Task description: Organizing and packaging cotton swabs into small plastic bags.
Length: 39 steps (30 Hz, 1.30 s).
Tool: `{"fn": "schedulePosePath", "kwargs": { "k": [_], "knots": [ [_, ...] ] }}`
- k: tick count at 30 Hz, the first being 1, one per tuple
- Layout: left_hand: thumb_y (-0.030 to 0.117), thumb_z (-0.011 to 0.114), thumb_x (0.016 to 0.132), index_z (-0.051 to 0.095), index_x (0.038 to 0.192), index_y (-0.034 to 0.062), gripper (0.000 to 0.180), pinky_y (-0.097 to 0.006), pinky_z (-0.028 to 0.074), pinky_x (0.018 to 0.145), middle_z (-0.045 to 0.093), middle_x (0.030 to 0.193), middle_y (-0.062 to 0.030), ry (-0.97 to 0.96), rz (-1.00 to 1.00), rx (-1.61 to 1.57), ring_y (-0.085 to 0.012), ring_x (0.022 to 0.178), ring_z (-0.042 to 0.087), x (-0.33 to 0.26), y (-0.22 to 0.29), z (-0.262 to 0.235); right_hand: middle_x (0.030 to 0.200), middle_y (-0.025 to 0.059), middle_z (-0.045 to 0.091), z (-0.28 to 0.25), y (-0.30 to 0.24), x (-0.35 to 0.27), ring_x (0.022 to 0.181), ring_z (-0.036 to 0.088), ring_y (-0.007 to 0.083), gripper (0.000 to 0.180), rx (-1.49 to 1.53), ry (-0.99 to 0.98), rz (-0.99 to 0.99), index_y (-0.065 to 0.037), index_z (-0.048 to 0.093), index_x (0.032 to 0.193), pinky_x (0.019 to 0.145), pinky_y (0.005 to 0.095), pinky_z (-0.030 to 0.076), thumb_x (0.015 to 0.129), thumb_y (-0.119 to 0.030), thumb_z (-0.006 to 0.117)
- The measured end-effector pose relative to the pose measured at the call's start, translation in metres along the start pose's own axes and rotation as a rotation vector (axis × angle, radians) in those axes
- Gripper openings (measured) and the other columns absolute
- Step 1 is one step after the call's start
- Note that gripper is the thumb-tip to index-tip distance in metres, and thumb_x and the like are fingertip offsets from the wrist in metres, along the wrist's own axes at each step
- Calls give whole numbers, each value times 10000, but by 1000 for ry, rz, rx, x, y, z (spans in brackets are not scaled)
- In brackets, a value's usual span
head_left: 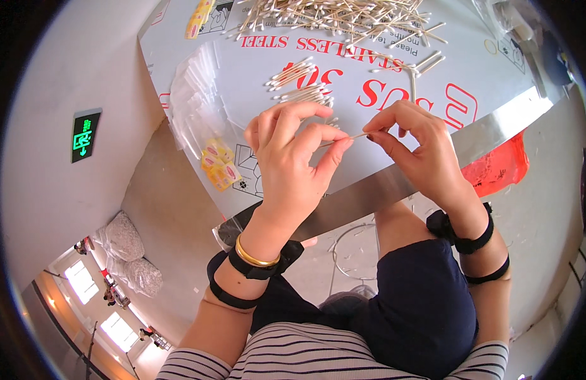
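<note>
Left bare hand [286,158]: angled inward with its back up, pinched thumb and index fingertips together, held the other fingers bent and fanned.
Right bare hand [426,149]: faced the left one closely, pinched with thumb and index finger, curled the rest toward the palm.
Bare left forearm [207,329]: slanted up and rightward from below.
Bare right forearm [493,304]: slanted up and leftward, mirrored the other.

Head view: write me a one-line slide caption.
Left hand and right hand pinch a thin stick over a table, a swab heap beyond.
</note>
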<state>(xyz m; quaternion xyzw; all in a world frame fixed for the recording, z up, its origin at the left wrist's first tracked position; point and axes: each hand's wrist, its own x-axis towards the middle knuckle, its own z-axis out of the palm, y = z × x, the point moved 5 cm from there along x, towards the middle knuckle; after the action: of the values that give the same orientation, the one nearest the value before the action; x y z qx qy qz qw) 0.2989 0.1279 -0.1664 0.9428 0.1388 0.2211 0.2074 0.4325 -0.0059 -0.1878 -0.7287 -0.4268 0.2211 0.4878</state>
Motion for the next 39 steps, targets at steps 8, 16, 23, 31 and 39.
{"fn": "schedulePosePath", "kwargs": {
  "k": [8,16,23,31,39],
  "knots": [
    [244,830,867,775,863,146,112,-383,365,1003,701,1168,16,-85,-118,-152,-218,1080,563,-2,-7,2,903,71,714,-5,-2,-2,842,675,242,95,1,39,-40,-49,732,969,704,330,512,881,-20,756],
    [239,805,896,782,921,126,119,-387,364,1040,701,1180,-16,-89,-114,-200,-222,1096,568,-5,-16,6,954,41,735,-42,21,-9,892,668,127,80,-27,-9,110,-20,735,1018,757,292,513,944,-35,707],
    [249,903,743,634,1290,152,617,-492,329,1088,541,1405,-64,-142,-181,87,-315,1258,484,-24,-44,19,994,98,647,-167,84,-70,942,629,196,50,-507,-99,436,19,612,1017,868,331,501,973,-1,597],
    [226,941,671,531,1425,136,862,-547,303,1148,441,1514,-120,-128,-170,75,-389,1386,397,-20,-51,29,1015,123,673,-242,114,-117,927,647,234,90,-863,159,424,13,657,1057,862,351,534,1016,-55,615],
    [208,918,701,563,1384,144,773,-545,308,1146,470,1489,-110,-101,-192,136,-372,1354,428,-19,-68,18,990,138,675,-93,49,0,924,676,286,77,-486,28,86,-3,676,996,823,373,542,921,-12,694]
  ]
}}
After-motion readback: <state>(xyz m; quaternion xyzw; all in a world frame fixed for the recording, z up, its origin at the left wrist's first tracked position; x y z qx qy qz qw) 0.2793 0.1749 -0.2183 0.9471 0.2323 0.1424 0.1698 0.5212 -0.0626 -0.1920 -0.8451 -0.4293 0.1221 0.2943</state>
